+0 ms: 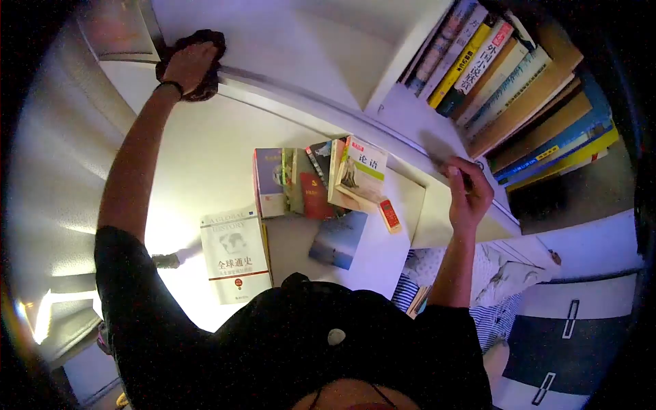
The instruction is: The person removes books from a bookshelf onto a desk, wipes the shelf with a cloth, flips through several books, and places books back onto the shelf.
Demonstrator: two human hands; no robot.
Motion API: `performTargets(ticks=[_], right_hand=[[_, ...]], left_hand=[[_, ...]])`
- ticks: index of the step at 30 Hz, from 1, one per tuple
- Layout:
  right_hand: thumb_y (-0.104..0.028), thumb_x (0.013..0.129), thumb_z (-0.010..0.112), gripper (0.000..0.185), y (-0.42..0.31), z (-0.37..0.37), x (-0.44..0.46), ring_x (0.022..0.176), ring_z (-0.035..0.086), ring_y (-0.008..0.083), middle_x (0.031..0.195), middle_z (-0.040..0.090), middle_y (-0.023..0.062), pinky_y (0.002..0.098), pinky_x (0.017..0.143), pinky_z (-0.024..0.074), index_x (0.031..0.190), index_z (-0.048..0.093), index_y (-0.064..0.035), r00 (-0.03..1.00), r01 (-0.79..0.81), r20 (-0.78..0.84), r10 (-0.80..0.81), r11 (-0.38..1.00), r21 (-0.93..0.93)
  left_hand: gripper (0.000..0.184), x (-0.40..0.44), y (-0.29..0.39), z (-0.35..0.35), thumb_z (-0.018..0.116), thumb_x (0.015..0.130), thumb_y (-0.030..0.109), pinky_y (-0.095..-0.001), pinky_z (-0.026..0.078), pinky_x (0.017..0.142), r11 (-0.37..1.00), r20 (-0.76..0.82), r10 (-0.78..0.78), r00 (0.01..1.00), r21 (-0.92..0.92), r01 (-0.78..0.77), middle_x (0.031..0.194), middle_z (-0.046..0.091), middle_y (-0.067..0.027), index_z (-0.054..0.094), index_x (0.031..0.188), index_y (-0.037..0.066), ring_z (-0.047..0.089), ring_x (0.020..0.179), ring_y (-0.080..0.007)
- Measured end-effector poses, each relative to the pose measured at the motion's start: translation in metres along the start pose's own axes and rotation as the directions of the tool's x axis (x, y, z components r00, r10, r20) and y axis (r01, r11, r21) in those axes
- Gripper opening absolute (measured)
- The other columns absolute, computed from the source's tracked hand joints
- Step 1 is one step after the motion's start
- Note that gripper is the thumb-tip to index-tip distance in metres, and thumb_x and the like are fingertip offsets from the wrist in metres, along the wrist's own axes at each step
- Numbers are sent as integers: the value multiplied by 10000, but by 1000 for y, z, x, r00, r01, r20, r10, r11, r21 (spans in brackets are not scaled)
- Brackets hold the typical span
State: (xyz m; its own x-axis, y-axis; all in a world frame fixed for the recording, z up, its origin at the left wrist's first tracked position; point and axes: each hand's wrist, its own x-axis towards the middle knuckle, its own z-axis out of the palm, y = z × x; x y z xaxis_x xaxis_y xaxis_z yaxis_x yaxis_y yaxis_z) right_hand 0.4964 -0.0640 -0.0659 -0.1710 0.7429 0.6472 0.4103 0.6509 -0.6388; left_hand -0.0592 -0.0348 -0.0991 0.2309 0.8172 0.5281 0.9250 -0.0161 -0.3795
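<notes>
**Left hand pressing a dark cloth at the far left, right hand partly open beside the bookshelf**

The left hand (191, 61) lies palm down, fingers extended together, on a bunched dark brown cloth (207, 87) that spreads out around it. A thin black band (171, 85) circles the wrist. The cloth is at the far left, against the front edge of the white shelf unit (301, 37), above the glossy white desk (198, 137).

The right hand (470, 191) is at the right, near the shelf's front edge, its fingers loosely bent and the thumb raised. It holds nothing visible; whether its fingertips touch the edge cannot be told.

Beyond it, in the shelf compartment at the far right, stands a leaning row of books (506, 75) with yellow, white, tan and blue spines.

On the desk, between the two arms, a group of books lies partly overlapping: a purple-grey book (272, 179), a small dark red booklet (316, 197) and a white and green book (363, 169). A small red and cream rectangular item (390, 215) is just beside the last. Nearer lie a blue-grey book (339, 239) and, to its left, a thick white book with a world map cover (234, 256). Striped bedding (501, 318) shows at the near right.
</notes>
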Motion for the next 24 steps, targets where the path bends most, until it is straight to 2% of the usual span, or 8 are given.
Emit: performTargets(ticks=[7,8,10,11,14,17,20,24], right_hand=[[-13,838,571,110,-2,11,5,735,600,106,813,610,62,202,677,476,930,620,22,995,83,49,-82,997,-11],[-14,837,574,112,0,11,5,737,601,108,816,613,64,203,680,478,932,620,22,997,59,42,-58,998,-9],[-14,836,577,111,4,10,3,739,603,110,815,613,60,206,682,478,932,622,19,997,66,30,-66,998,-2],[-14,835,579,111,5,7,2,740,605,111,813,612,56,209,683,477,932,623,16,997,75,22,-76,997,12],[-15,831,584,112,5,7,1,733,591,102,812,605,45,203,668,466,933,626,7,997,63,37,-61,997,-36],[-14,831,581,115,-8,9,5,727,580,95,827,603,43,191,649,451,934,632,0,993,108,54,-103,990,-95],[-7,828,577,122,-7,14,6,701,564,85,829,603,44,185,624,438,934,639,-9,991,129,66,-120,980,-151],[7,812,584,134,1,12,5,662,530,69,800,594,40,175,592,415,923,651,-30,988,157,11,-157,982,-104]], left_hand=[[177,78,217,-130,473,818,166,-433,425,841,792,63,242,968,-588,-160,861,592,-146,579,835,25,571,867,-303],[176,74,210,-93,468,822,155,-438,439,822,649,-240,134,962,-712,-268,866,597,-150,580,842,21,576,854,-303],[232,95,169,-77,447,838,203,-421,453,840,819,256,260,931,-570,-72,985,620,-115,619,899,59,583,933,-291],[243,94,135,-53,450,842,221,-425,460,820,881,298,208,931,-472,-46,972,618,-129,616,904,54,587,921,-299],[285,68,-12,63,457,855,275,-437,481,761,928,228,-41,973,-352,121,933,615,-171,606,918,40,596,886,-321],[252,89,97,-35,455,833,234,-455,478,733,960,240,105,965,-279,-35,886,625,-167,609,874,39,601,855,-332],[225,103,209,-110,464,801,189,-455,484,710,810,75,259,963,-561,-174,852,630,-177,615,843,27,612,811,-339],[220,117,151,-47,492,775,191,-434,497,670,891,91,322,942,-365,-270,841,631,-183,604,822,8,625,784,-329]])
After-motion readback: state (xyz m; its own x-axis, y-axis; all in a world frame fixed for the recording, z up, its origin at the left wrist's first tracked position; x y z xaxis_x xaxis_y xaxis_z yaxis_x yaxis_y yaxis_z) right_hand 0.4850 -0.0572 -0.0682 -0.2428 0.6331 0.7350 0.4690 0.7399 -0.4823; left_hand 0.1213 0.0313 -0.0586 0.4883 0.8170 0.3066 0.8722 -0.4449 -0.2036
